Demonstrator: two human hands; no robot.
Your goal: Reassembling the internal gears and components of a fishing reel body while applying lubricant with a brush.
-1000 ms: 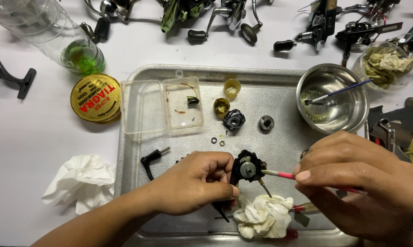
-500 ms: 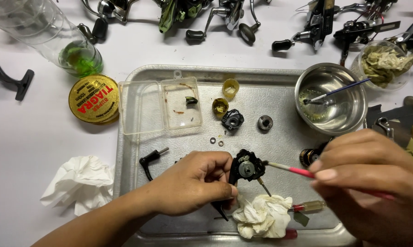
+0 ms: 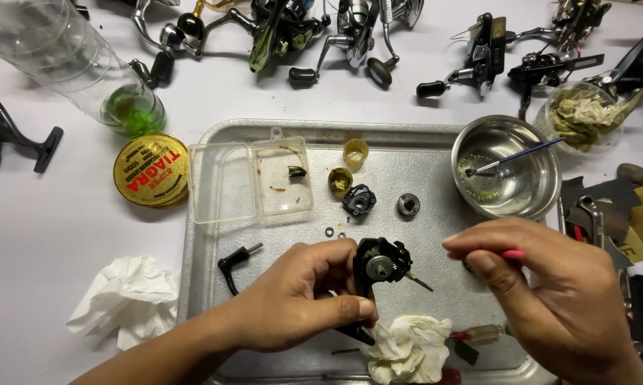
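Note:
My left hand [image 3: 304, 296] grips a black fishing reel body [image 3: 378, 264] over a metal tray [image 3: 435, 160], its round gear side turned up and a thin shaft sticking out to the right. My right hand [image 3: 557, 292] is closed around a thin pink-handled tool [image 3: 512, 254], held a little to the right of the reel body and apart from it. A crumpled greasy tissue [image 3: 410, 349] lies just below the reel body.
On the tray lie a clear open parts box [image 3: 250, 180], small black and brass reel parts [image 3: 357, 198], washers, a black handle [image 3: 234, 265] and a steel bowl [image 3: 514, 139] with a brush. Several reels line the back; a yellow tin [image 3: 150, 170], jar and tissue sit left.
My right hand has pulled the pink tool away from the reel body toward the right. My left hand keeps the reel body in about the same place.

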